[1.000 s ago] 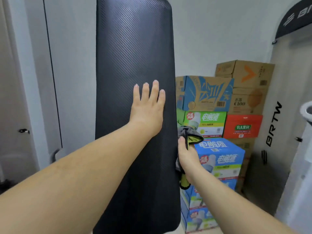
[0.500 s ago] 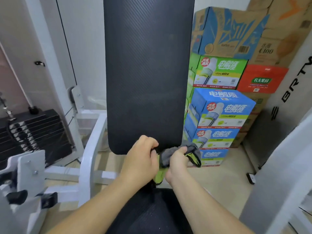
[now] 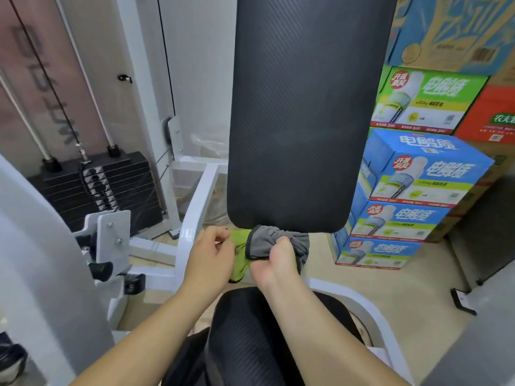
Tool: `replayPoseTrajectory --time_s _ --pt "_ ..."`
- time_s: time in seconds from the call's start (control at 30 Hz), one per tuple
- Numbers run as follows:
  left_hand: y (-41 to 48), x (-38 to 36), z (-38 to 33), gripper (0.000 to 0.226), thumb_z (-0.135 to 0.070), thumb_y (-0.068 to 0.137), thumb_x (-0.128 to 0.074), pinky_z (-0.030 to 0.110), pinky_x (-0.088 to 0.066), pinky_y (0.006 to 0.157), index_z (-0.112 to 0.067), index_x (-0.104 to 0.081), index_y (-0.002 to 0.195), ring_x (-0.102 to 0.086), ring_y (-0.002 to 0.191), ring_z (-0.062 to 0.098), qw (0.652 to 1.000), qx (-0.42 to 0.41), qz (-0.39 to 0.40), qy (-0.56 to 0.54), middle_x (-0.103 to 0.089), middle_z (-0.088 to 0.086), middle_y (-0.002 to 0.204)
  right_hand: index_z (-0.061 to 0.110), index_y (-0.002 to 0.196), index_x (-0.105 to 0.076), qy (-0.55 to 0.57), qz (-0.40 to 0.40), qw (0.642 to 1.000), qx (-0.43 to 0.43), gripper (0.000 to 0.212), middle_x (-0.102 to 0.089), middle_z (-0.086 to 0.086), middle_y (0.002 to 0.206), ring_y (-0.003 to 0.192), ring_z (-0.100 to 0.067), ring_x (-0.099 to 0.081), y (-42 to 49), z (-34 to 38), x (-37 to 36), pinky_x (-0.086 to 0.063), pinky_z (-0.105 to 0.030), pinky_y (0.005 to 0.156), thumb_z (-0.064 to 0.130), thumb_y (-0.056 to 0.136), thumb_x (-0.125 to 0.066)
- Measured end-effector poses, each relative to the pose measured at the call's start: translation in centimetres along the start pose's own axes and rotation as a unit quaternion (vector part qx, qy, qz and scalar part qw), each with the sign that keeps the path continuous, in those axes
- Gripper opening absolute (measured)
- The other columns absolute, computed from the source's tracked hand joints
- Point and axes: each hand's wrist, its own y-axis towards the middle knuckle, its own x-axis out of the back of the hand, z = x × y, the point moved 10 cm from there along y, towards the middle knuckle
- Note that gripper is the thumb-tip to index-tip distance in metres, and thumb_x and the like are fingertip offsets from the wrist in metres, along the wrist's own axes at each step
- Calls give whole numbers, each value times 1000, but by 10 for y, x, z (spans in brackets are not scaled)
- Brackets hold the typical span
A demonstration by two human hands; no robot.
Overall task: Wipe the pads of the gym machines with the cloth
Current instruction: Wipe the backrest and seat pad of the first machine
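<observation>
— Whereas a second ago the left hand [image 3: 211,256] lay spread flat on the back pad [image 3: 303,112], what now?
— Both it and the right hand [image 3: 274,260] pinch the cloth [image 3: 267,242], bunched beneath the pad's lower edge, above the seat pad [image 3: 250,338].

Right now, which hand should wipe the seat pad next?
Right, probably. The right hand grips the bunched grey bulk of the cloth, directly above the seat pad. The left hand only pinches its green corner, off to the side.
</observation>
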Motion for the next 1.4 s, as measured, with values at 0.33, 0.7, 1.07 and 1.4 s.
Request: replayPoseTrajectory --time_s 0.33,0.7,1.07,1.4 --pt "-34 -59 44 44 -33 90 -80 42 -57 100 -27 -66 131 -74 110 18 937 159 213 -226 -78 -3 117 21 132 -69 -389 211 892 -89 41 -75 -3 128 120 -23 -69 -34 1 24 -59 -42 95 37 102 -48" --pt "2 -54 14 31 -37 88 -65 35 -46 59 -35 -46 112 -62 75 20 923 -184 112 318 -61 -9 94 21 63 -55 -606 -68 783 124 21 -53 -3 65 69 -22 -51 47 74 117 -47 -38 68 36 79 -54" --pt "-6 -186 -5 22 -11 70 -70 32 -36 50 -12 -75 91 -57 76 29 645 -561 109 507 -61 10 96 12 68 -67 -743 -85 653 117 30 -74 -9 82 84 -33 -68 56 83 117 -53 -34 72 24 92 -53" --pt "29 -87 18 20 -37 91 -60 31 -40 58 -25 -60 107 -65 86 23 829 -259 193 457 -60 -3 98 5 83 -70 -734 -34 666 126 38 -74 -13 82 78 -29 -64 44 80 110 -57 -39 82 39 89 -57"
